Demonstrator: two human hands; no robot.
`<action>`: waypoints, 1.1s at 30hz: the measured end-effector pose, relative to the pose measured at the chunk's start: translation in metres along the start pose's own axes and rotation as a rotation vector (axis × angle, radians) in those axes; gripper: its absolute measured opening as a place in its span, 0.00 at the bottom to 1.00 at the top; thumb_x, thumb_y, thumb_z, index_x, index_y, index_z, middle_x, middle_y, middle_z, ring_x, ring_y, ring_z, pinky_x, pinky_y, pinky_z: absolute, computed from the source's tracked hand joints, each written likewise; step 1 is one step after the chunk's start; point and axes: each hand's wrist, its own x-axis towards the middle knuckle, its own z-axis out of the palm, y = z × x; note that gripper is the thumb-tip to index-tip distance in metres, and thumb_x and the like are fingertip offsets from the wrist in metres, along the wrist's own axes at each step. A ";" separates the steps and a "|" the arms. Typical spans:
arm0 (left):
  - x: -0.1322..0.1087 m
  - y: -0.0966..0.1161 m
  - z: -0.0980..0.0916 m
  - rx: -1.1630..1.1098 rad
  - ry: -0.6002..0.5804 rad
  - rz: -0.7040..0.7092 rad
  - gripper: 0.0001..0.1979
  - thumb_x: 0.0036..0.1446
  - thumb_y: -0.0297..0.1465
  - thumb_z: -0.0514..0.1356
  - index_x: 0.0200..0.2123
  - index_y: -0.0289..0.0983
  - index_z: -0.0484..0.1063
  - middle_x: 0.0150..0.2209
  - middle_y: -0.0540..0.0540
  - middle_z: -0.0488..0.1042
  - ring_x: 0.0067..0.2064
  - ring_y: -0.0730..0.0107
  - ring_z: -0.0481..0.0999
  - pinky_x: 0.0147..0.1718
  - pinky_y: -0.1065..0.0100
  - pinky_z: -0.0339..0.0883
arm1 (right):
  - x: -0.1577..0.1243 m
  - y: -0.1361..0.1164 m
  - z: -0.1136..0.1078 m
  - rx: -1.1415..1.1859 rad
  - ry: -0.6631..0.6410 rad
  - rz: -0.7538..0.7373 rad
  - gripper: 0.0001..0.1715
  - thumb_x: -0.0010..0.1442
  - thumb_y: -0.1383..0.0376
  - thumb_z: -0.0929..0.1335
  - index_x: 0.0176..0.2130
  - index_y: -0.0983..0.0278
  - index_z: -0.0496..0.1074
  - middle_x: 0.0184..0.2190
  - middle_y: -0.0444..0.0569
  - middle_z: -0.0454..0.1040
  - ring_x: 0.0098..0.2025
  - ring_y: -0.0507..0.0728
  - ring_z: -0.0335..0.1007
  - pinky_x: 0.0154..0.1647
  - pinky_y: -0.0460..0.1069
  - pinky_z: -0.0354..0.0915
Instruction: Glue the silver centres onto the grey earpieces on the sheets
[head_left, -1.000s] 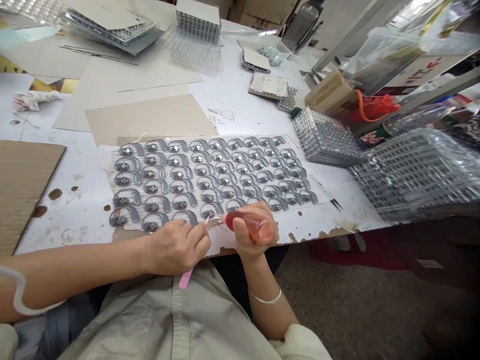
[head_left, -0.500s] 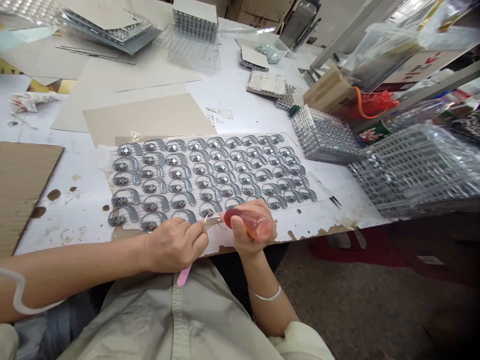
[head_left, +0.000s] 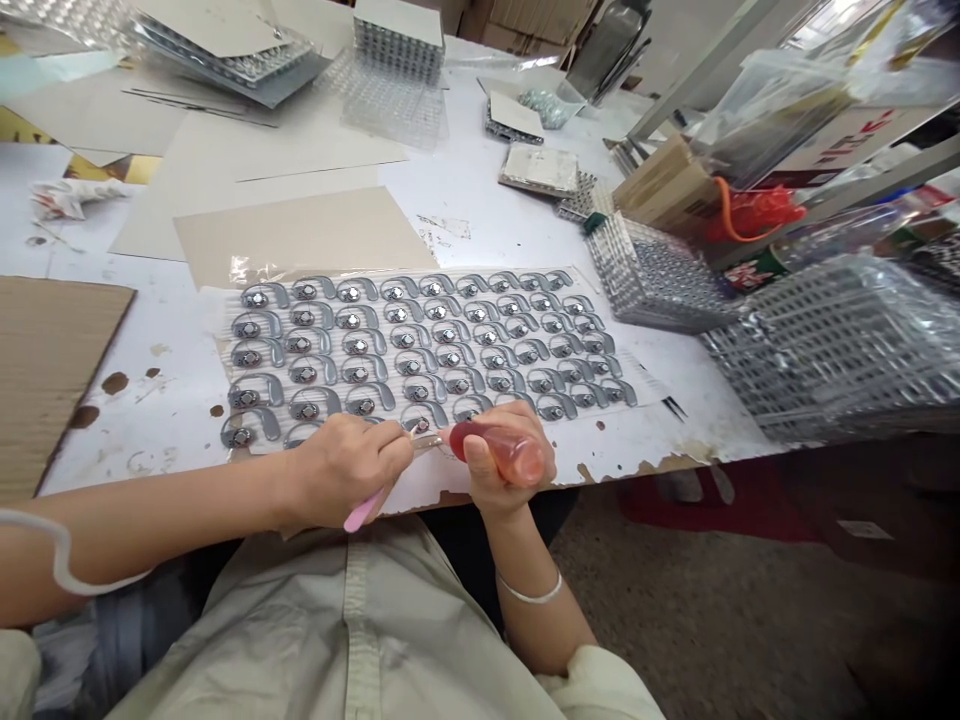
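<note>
In my left hand (head_left: 341, 470), fingers pinched, is a slim tool that looks like tweezers, with a pink end (head_left: 363, 512) sticking out below the palm and a thin metal tip (head_left: 427, 441) on the other side. My right hand (head_left: 517, 465) is wrapped round a translucent red squeeze bottle (head_left: 499, 450), its nozzle pointing left, close to the metal tip. Just beyond both hands lies a sheet with rows of grey hook-shaped pieces (head_left: 364, 345), each bearing a shiny round stone. One piece (head_left: 421, 420) in the front row is right by the tips. My left hand covers part of that row.
Beige card sheets (head_left: 300, 225) lie behind the rows. A brown cardboard piece (head_left: 60, 370) is at the left. Stacked clear plastic trays (head_left: 847, 350) and a carton (head_left: 667, 185) stand at the right. The table's worn front edge (head_left: 660, 465) runs close to my body.
My left hand has shifted slightly up and left, and the tool's pink end has swung up. The right hand with the bottle stays nearly in place. The view has moved slightly.
</note>
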 end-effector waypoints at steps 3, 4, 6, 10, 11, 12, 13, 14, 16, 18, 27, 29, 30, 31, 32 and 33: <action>0.000 -0.002 -0.001 -0.054 -0.038 -0.034 0.05 0.54 0.23 0.51 0.33 0.34 0.66 0.28 0.47 0.70 0.21 0.71 0.66 0.18 0.70 0.59 | 0.000 0.000 0.000 0.010 -0.002 0.001 0.07 0.56 0.63 0.69 0.34 0.65 0.69 0.25 0.45 0.69 0.28 0.53 0.64 0.27 0.50 0.64; 0.000 -0.003 -0.001 -0.065 -0.030 -0.034 0.05 0.54 0.23 0.51 0.33 0.34 0.66 0.27 0.47 0.70 0.21 0.71 0.66 0.17 0.70 0.58 | 0.000 0.000 0.000 0.014 -0.003 -0.001 0.07 0.56 0.63 0.69 0.34 0.65 0.69 0.25 0.45 0.69 0.28 0.53 0.64 0.27 0.50 0.64; 0.000 -0.003 -0.002 -0.088 -0.004 -0.035 0.05 0.54 0.23 0.51 0.33 0.34 0.65 0.26 0.48 0.69 0.20 0.72 0.65 0.17 0.71 0.56 | 0.000 0.001 0.000 0.022 -0.005 -0.002 0.07 0.56 0.63 0.69 0.34 0.65 0.69 0.25 0.45 0.69 0.28 0.53 0.64 0.27 0.50 0.64; 0.002 -0.004 -0.003 -0.167 0.100 -0.057 0.04 0.58 0.25 0.51 0.33 0.35 0.65 0.26 0.48 0.70 0.23 0.73 0.69 0.20 0.74 0.61 | 0.000 0.002 0.000 0.024 -0.005 -0.001 0.07 0.56 0.63 0.69 0.34 0.65 0.69 0.25 0.45 0.70 0.28 0.53 0.65 0.27 0.50 0.64; 0.002 -0.004 -0.003 -0.191 0.126 -0.060 0.05 0.59 0.25 0.51 0.33 0.35 0.65 0.27 0.47 0.71 0.24 0.73 0.70 0.22 0.74 0.63 | 0.000 0.002 0.000 0.020 -0.005 0.000 0.07 0.56 0.63 0.69 0.34 0.65 0.69 0.25 0.45 0.70 0.28 0.53 0.65 0.27 0.50 0.64; 0.002 -0.004 -0.003 -0.211 0.144 -0.059 0.05 0.59 0.26 0.51 0.34 0.35 0.65 0.27 0.47 0.72 0.25 0.73 0.72 0.24 0.74 0.64 | 0.000 0.002 0.000 0.016 -0.004 0.000 0.07 0.56 0.63 0.69 0.34 0.64 0.69 0.25 0.45 0.70 0.28 0.54 0.65 0.27 0.51 0.64; 0.002 -0.004 -0.002 -0.227 0.151 -0.061 0.05 0.60 0.26 0.51 0.35 0.35 0.66 0.28 0.46 0.72 0.26 0.73 0.73 0.24 0.74 0.65 | 0.000 0.002 0.000 0.012 -0.002 0.000 0.07 0.56 0.63 0.69 0.34 0.64 0.69 0.25 0.45 0.70 0.28 0.54 0.65 0.27 0.51 0.64; 0.002 -0.004 -0.002 -0.238 0.153 -0.061 0.05 0.60 0.26 0.51 0.35 0.35 0.66 0.28 0.46 0.73 0.27 0.73 0.73 0.25 0.75 0.66 | 0.000 0.001 0.000 0.009 -0.001 -0.002 0.07 0.56 0.62 0.69 0.34 0.64 0.69 0.25 0.45 0.70 0.28 0.54 0.65 0.26 0.51 0.64; 0.002 -0.005 -0.001 -0.250 0.152 -0.060 0.05 0.60 0.26 0.51 0.36 0.35 0.66 0.28 0.46 0.73 0.28 0.72 0.74 0.24 0.75 0.66 | 0.000 0.001 0.001 0.012 0.001 -0.008 0.07 0.56 0.62 0.69 0.34 0.64 0.69 0.25 0.45 0.70 0.27 0.54 0.65 0.26 0.51 0.64; 0.002 -0.006 0.000 -0.255 0.152 -0.057 0.04 0.60 0.25 0.51 0.36 0.35 0.66 0.28 0.46 0.73 0.28 0.72 0.74 0.24 0.75 0.66 | 0.000 0.001 0.001 0.016 -0.004 -0.014 0.08 0.56 0.62 0.69 0.34 0.64 0.69 0.25 0.45 0.70 0.27 0.54 0.65 0.26 0.50 0.64; 0.002 -0.008 -0.001 -0.313 0.082 -0.105 0.05 0.60 0.25 0.51 0.35 0.34 0.65 0.29 0.45 0.73 0.30 0.71 0.75 0.25 0.74 0.64 | -0.001 0.001 0.001 0.027 -0.002 -0.003 0.07 0.56 0.62 0.69 0.34 0.64 0.69 0.25 0.45 0.70 0.28 0.53 0.65 0.27 0.50 0.64; 0.002 -0.009 -0.002 -0.340 0.068 -0.131 0.05 0.60 0.25 0.50 0.34 0.35 0.65 0.29 0.46 0.73 0.30 0.71 0.74 0.25 0.73 0.63 | -0.001 0.001 0.001 0.021 -0.005 -0.004 0.08 0.56 0.62 0.69 0.34 0.64 0.69 0.25 0.44 0.70 0.28 0.53 0.65 0.27 0.50 0.64; 0.002 -0.009 -0.002 -0.357 0.073 -0.141 0.05 0.60 0.25 0.51 0.34 0.35 0.65 0.29 0.47 0.73 0.30 0.71 0.73 0.26 0.73 0.62 | -0.001 0.001 0.001 0.020 -0.009 -0.001 0.08 0.56 0.61 0.69 0.34 0.64 0.69 0.25 0.44 0.69 0.28 0.53 0.65 0.27 0.50 0.64; 0.003 -0.010 -0.003 -0.374 0.083 -0.147 0.05 0.60 0.25 0.51 0.34 0.35 0.65 0.29 0.48 0.73 0.29 0.72 0.73 0.26 0.73 0.62 | -0.001 0.001 0.001 0.020 -0.012 0.003 0.08 0.56 0.61 0.69 0.34 0.64 0.69 0.25 0.44 0.69 0.28 0.53 0.65 0.27 0.51 0.63; 0.003 -0.011 -0.003 -0.391 0.094 -0.153 0.05 0.60 0.24 0.51 0.34 0.35 0.65 0.28 0.48 0.72 0.29 0.72 0.72 0.26 0.73 0.61 | -0.001 0.001 0.001 0.023 -0.012 0.005 0.08 0.56 0.62 0.69 0.34 0.64 0.69 0.25 0.44 0.70 0.28 0.54 0.65 0.27 0.51 0.63; 0.004 -0.012 -0.003 -0.407 0.102 -0.158 0.05 0.60 0.24 0.51 0.33 0.35 0.65 0.27 0.49 0.72 0.29 0.73 0.71 0.26 0.73 0.61 | -0.001 0.002 0.001 0.026 -0.007 0.007 0.07 0.55 0.62 0.69 0.34 0.64 0.69 0.25 0.44 0.70 0.28 0.54 0.65 0.27 0.51 0.63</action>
